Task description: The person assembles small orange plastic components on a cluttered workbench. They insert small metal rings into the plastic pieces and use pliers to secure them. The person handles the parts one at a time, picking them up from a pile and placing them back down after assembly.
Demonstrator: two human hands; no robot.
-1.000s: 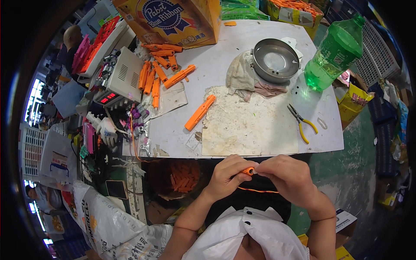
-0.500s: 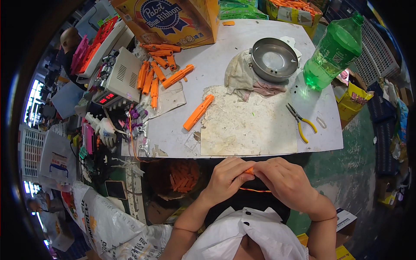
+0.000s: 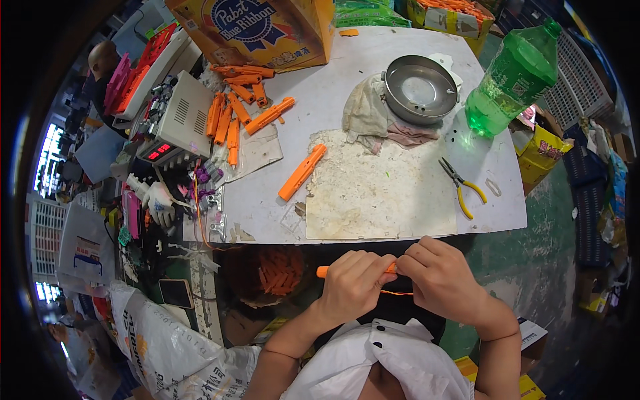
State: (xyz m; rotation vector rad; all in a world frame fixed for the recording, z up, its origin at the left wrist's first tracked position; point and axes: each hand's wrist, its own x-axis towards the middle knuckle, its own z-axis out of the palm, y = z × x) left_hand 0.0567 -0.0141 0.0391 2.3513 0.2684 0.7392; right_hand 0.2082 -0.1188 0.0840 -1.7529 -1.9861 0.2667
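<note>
My left hand (image 3: 352, 285) and my right hand (image 3: 441, 279) meet below the near edge of the white table (image 3: 347, 87). Together they grip a small orange plastic piece (image 3: 325, 271) whose end pokes out left of my left hand. A thin orange wire (image 3: 395, 292) runs between the hands. One orange plastic part (image 3: 302, 172) lies alone on the table ahead. Several similar orange parts (image 3: 233, 113) are heaped at the table's left.
A metal bowl (image 3: 420, 90) on a rag, a green bottle (image 3: 510, 80), yellow-handled pliers (image 3: 461, 187), a worn mat (image 3: 380, 190), a cardboard box (image 3: 257, 30) and a grey device (image 3: 173, 123) with a red display are on the table. A container of orange parts (image 3: 277, 270) sits below.
The hands have shifted slightly and closed tighter over the orange piece; its end now sticks out to the left of my left hand.
</note>
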